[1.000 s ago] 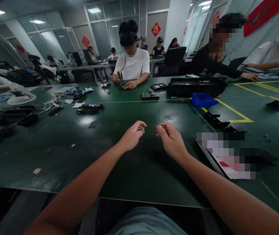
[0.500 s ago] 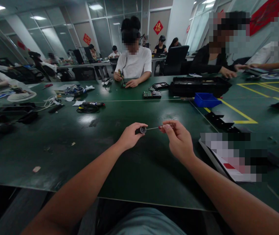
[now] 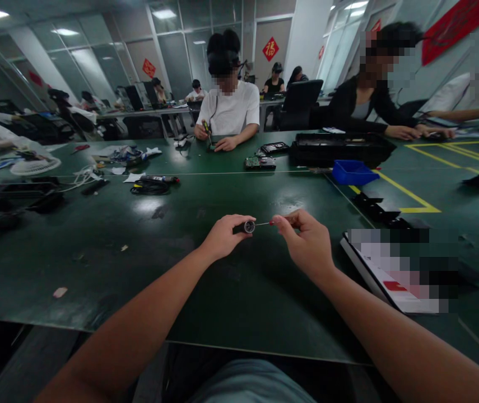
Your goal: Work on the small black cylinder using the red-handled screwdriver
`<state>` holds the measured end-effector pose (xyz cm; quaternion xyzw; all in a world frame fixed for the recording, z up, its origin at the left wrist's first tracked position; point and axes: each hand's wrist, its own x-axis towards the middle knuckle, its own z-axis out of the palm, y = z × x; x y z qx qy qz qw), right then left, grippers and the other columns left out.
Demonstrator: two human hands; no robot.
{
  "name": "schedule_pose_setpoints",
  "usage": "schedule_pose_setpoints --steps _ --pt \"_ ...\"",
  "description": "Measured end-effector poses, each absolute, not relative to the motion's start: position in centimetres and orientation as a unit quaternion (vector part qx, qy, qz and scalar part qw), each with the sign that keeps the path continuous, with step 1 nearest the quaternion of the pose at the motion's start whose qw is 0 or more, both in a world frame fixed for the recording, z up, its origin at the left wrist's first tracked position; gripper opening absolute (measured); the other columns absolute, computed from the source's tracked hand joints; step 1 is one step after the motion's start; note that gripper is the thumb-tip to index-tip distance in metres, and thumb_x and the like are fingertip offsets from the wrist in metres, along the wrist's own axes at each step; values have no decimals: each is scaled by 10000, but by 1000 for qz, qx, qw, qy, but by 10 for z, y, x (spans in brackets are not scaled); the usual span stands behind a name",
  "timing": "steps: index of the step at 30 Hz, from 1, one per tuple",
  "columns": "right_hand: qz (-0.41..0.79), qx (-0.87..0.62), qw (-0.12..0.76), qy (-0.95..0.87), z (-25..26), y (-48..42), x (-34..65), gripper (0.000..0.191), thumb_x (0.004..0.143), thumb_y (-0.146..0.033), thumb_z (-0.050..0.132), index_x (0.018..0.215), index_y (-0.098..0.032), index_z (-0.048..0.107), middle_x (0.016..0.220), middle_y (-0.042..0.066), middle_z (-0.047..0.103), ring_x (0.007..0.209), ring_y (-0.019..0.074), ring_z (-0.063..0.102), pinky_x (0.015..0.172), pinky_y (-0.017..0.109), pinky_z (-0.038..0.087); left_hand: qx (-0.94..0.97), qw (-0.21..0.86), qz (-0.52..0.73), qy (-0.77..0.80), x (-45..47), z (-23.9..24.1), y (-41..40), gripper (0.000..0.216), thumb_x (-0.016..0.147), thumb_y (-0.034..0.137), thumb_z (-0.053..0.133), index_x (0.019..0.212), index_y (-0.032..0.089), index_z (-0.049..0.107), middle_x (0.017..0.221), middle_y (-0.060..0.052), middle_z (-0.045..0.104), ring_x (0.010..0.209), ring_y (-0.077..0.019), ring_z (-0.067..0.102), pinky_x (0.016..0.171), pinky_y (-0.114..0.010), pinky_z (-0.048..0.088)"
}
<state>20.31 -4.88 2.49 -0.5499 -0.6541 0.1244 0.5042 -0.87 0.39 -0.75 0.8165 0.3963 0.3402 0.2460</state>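
- Head view, work surface: the green tabletop [image 3: 222, 302] runs across the frame, its near edge in front of the wearer's body.
- Head view, left hand [image 3: 221, 238]: grasping a black cylindrical part [image 3: 238, 229] between thumb and fingers, above the tabletop, between the near and far edges. The ringed end of the part faces the camera.
- Head view, right hand [image 3: 308, 240]: grasping a thin screwdriver [image 3: 263, 223] by its handle, thumb and fingers pressed together. The shaft points towards the left hand and reaches the ringed end; whether the tip enters or only touches it cannot be told.
- Head view, right side of the tabletop: a white-paged item [image 3: 373, 280], partly masked, lies towards the near edge. Beyond it sit black brackets [image 3: 376, 208], a blue bin [image 3: 354, 172] and, near the far edge, a long black case [image 3: 342, 148].
- Head view, far edge: a co-worker in a white shirt [image 3: 233, 109] holds a yellow-and-dark tool [image 3: 207, 127] upright. A hard drive [image 3: 260, 163] lies to the left of the black case.
- Head view, left side: a coiled black cable [image 3: 150, 187] lies nearer the far edge than the near edge.
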Motion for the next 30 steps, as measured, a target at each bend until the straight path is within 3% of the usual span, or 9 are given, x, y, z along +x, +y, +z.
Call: schedule_pose_setpoints --steps 5,13,18,22,27,30 --pt "90 -561 499 -655 27 -49 204 391 875 -499 656 618 -221 555 544 -32 556 502 126 490 528 271 348 827 238 332 388 -9 -9 4 362 879 217 734 1235 270 691 1220 -37 716 1151 -230 632 1042 -445 453" --pt "98 -535 481 -688 25 -50 205 313 883 -495 665 740 -216 662 649 6 670 536 147 562 551 287 412 809 246 359 395 -11 -12 6 370 875 231 736 1241 265 691 1214 -58 713 1157 -235 639 1053 -443 461" --pt "139 -482 477 -722 24 -51 205 168 931 -373 604 987 -237 685 874 55 754 762 219 700 710 364 537 804 245 357 407 -11 -10 6 361 873 222 734 1230 262 695 1222 -58 714 1176 -242 633 1060 -443 456" --pt "164 -420 460 -765 25 -53 204 133 940 -269 556 1015 -242 662 971 57 741 897 227 710 821 390 556 802 239 359 413 -11 -10 6 375 871 212 731 1241 265 691 1235 -55 711 1188 -242 627 1072 -440 445" --pt "155 -459 460 -744 24 -53 202 220 994 -376 514 949 -233 674 807 23 710 702 185 666 672 329 512 813 233 340 412 -10 -8 5 367 874 203 726 1234 262 696 1223 -53 719 1153 -233 634 1048 -431 457" --pt "154 -487 483 -711 21 -52 201 241 1013 -372 472 1022 -229 667 781 19 698 669 179 648 661 332 495 822 221 332 406 -9 -7 4 370 882 214 724 1247 262 689 1225 -50 720 1142 -229 637 1035 -428 459"
